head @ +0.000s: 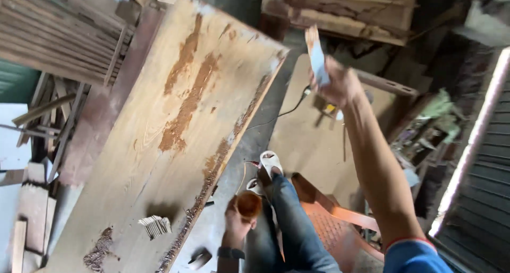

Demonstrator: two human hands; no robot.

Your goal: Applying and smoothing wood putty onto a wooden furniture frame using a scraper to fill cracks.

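Denim fills the lower middle: the person's leg in blue jeans stretches forward from an orange plastic chair, ending in a white sandal on the grey concrete floor. Just left of the knee, the left hand is closed around a small round container with brown-orange contents, held low beside the leg; a dark band sits on that wrist. Beside it, at the bottom edge, a small dark object lies on the floor, too blurred to identify.

To the left runs a wide pale wooden plank, tilted across the view, its face streaked with patches of brown paste and its right edge rough and crumbly. Near its close end lies a small ridged scrap of wood and a heap of brown crumbs.

Higher up, the right arm reaches out and up, blue sleeve at the shoulder. The right hand is clenched on a flat scraper-like tool with a pale blade and a wooden end, raised in the air well apart from the plank; motion blur hides the finger detail.

Beyond the hand, a black cable trails over the floor toward a flat board. Farther back stand stacked timbers, and on the far left a pile of slats
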